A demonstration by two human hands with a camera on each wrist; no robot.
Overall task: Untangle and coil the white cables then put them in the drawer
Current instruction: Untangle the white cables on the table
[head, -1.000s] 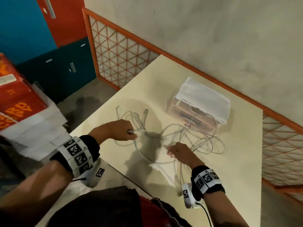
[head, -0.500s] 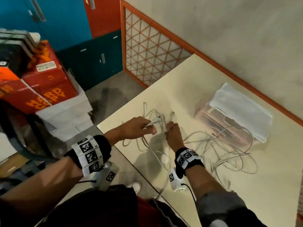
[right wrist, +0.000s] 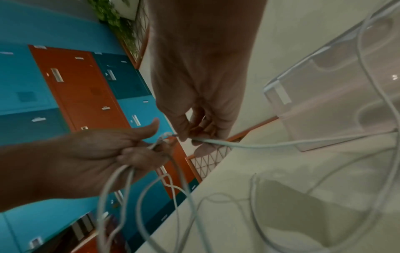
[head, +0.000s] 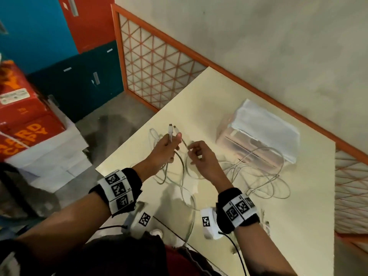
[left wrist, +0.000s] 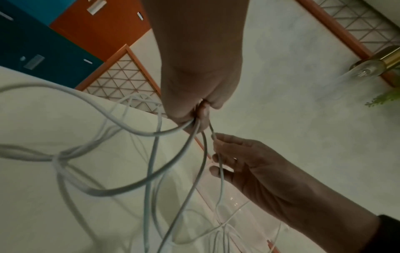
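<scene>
- Your left hand is raised over the near-left part of the bench, fingers curled round several strands of the white cables.
- Two plug ends stick up out of that fist, side by side, with your thumb lying against them.
- From the underside of the fist the strands hang in loose loops down to the bench, some crossing each other in a knot-like tangle, seen in the left wrist view.
- Your right hand is just beside the left, a small gap between them; its thumb and fingertips pinch a single thin strand that runs up into the left fist.
- In the right wrist view that same hand also has a thicker strand passing under its fingers and leading off toward the drawer unit.
- Most of the cable still lies in a loose, overlapping heap on the bench, right of your hands and in front of the drawer unit, with one loop draped up onto it.
- The drawer unit is translucent plastic, standing near the back edge of the bench by the wall.
- Red and white boxes are stacked on the floor to your left.
</scene>
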